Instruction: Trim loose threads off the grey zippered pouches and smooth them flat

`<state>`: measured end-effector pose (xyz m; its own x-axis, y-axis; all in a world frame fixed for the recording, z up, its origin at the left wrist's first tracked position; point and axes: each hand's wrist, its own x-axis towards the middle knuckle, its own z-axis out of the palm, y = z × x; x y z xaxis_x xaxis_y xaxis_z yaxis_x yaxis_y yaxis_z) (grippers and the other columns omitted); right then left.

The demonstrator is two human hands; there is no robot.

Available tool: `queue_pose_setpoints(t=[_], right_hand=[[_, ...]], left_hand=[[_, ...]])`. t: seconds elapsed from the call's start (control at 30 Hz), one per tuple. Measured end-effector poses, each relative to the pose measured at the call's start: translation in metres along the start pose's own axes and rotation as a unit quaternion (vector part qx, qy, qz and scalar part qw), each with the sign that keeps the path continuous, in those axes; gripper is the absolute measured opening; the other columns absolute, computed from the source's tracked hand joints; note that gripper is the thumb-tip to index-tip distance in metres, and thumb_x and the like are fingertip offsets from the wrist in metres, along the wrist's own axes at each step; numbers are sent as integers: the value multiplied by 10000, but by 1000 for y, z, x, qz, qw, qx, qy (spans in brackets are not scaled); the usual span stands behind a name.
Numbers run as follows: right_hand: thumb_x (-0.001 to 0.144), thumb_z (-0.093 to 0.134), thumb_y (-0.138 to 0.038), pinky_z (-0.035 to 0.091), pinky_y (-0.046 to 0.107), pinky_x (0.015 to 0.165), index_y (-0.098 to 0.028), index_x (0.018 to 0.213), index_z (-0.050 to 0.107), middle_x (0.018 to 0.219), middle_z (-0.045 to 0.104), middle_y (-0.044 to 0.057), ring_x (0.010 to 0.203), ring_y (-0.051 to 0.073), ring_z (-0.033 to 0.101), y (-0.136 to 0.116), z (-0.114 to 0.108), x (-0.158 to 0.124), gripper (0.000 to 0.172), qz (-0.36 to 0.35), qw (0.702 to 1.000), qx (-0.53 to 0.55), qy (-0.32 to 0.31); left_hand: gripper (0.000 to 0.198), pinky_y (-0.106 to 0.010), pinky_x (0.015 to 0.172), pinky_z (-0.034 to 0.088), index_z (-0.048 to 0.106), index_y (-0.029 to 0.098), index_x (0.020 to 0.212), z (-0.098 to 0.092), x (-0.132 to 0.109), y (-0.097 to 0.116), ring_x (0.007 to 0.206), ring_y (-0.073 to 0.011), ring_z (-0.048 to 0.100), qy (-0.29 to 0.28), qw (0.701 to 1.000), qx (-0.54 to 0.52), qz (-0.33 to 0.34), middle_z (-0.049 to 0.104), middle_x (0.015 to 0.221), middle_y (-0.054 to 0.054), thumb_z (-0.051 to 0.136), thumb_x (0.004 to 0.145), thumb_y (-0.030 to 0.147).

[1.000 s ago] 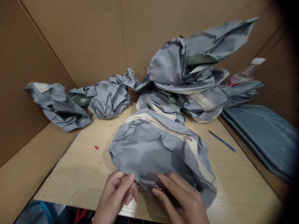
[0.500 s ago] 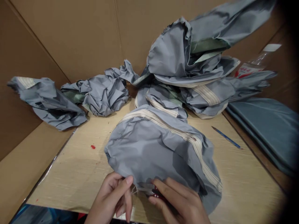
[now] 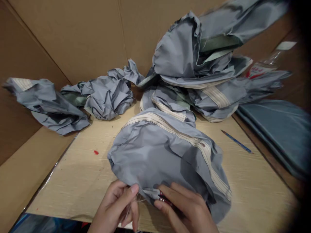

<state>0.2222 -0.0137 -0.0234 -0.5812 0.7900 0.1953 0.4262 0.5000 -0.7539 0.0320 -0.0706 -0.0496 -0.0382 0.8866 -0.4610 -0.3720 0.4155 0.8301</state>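
A grey fabric piece [image 3: 165, 155] with a cream elastic band lies on the wooden table [image 3: 85, 181] right in front of me. My left hand [image 3: 119, 207] pinches its near edge, where a few loose threads show. My right hand [image 3: 187, 210] is closed on a small thread snipper [image 3: 155, 193] with metal blades and a red handle. The blades point left at the fabric edge, close to my left thumb.
More crumpled grey fabric pieces are piled at the back [image 3: 199, 71] and at the left [image 3: 107, 94], [image 3: 46, 103]. A blue pencil [image 3: 236, 141] lies at the right, flat folded grey fabric [image 3: 277, 129] beyond it. A plastic bottle [image 3: 264, 64] and cardboard walls [image 3: 73, 38] surround the table.
The view has tilted slightly. My hands stay at the fabric's near edge and have shifted a little, with the snipper still against the threads.
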Motion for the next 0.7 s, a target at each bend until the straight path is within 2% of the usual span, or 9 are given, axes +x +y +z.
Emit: queue_pose_setpoints(t=[0.13, 0.43, 0.7], right_hand=[[928, 539, -215, 411, 190, 530, -189, 892, 682, 679, 578, 2, 595, 115, 578, 2, 1, 0, 150, 2, 1000, 5, 16], [923, 531, -188, 338, 190, 482, -181, 745, 597, 649, 531, -18, 565, 87, 528, 3, -1, 3, 190, 9, 999, 27, -15], [925, 525, -179, 339, 192, 486, -177, 729, 575, 634, 517, -18, 564, 88, 517, 3, 0, 2, 202, 7, 999, 41, -6]], left_hand=[[488, -155, 359, 162, 496, 170, 740, -1, 0, -2, 310, -50, 347, -2, 1000, -7, 1, 562, 371, -7, 662, 772, 627], [483, -153, 356, 138, 520, 161, 769, -2, 0, -2, 312, -39, 330, -9, 1000, 0, -2, 582, 391, -13, 643, 790, 628], [482, -167, 364, 141, 499, 173, 739, -1, 0, 0, 319, -45, 319, -13, 1000, 7, -3, 580, 394, -13, 631, 796, 632]])
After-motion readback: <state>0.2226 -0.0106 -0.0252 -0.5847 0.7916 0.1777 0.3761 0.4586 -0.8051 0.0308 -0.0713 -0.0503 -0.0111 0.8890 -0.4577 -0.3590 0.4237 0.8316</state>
